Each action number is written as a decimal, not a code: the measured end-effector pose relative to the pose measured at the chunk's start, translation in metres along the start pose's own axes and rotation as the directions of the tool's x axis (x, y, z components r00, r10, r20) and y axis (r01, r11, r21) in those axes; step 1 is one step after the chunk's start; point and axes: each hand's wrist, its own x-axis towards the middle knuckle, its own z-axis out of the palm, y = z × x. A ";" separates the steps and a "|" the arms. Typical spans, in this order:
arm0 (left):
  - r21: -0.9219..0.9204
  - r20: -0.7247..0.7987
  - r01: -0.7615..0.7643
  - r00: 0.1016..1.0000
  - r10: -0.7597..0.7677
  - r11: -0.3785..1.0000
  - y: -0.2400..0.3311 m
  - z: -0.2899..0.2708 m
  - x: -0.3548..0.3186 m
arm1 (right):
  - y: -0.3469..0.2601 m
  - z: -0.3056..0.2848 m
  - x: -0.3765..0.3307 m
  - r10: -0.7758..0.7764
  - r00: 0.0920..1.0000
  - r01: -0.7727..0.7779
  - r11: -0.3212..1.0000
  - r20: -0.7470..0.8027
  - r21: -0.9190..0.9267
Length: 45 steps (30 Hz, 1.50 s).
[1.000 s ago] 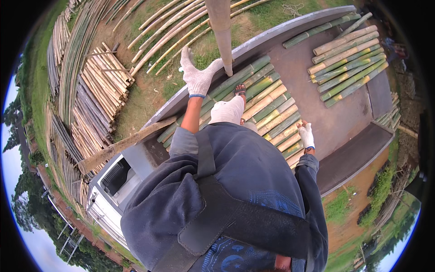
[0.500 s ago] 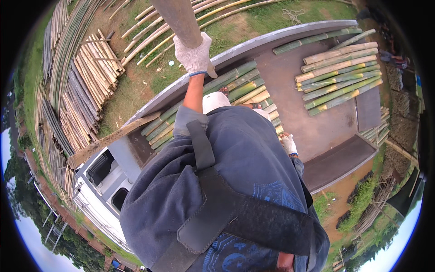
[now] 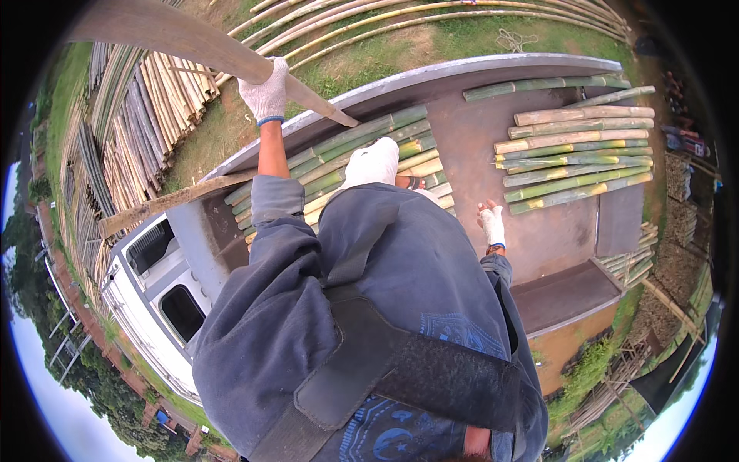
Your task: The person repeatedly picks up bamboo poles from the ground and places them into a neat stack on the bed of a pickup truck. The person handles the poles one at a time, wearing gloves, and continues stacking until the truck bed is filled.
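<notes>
My left hand (image 3: 263, 88), in a white knit glove, is wrapped round a thick grey-brown wooden pole (image 3: 177, 38). The pole's lower end comes down at the raised side wall (image 3: 454, 73) of a truck bed (image 3: 469, 142). My right hand (image 3: 491, 222), gloved with bare fingertips, hovers over the bed with its fingers apart and nothing in them. Cut bamboo poles (image 3: 331, 158), green and yellow, lie side by side under my feet. To the right of them rests a second row of bamboo poles (image 3: 577, 150).
A wooden beam (image 3: 169, 202) crosses the front of the bed behind the white truck cab (image 3: 165, 285). A folded-down side panel (image 3: 570, 296) borders the right. On the grass beyond the wall lie long bamboo poles (image 3: 400, 23) and stacked piles (image 3: 146, 108).
My body has turned and straightened somewhat. My right hand has come away from the bamboo ends into open air. My left hand keeps its hold on the wooden pole, which now slants leftward in view.
</notes>
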 end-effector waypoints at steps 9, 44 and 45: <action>0.005 -0.312 -0.061 0.948 0.060 0.998 0.009 0.026 -0.037 | 0.008 -0.043 0.005 0.088 0.996 -0.088 0.995 0.009 0.049; 0.342 -0.108 0.375 0.926 -0.360 0.861 -0.170 0.361 -0.364 | -0.080 -0.398 0.453 0.215 0.969 -0.201 0.972 0.118 -0.123; 0.357 -0.002 0.358 0.924 -0.383 0.863 -0.192 0.388 -0.380 | -0.059 -0.390 0.460 0.216 0.976 -0.201 0.936 0.023 -0.290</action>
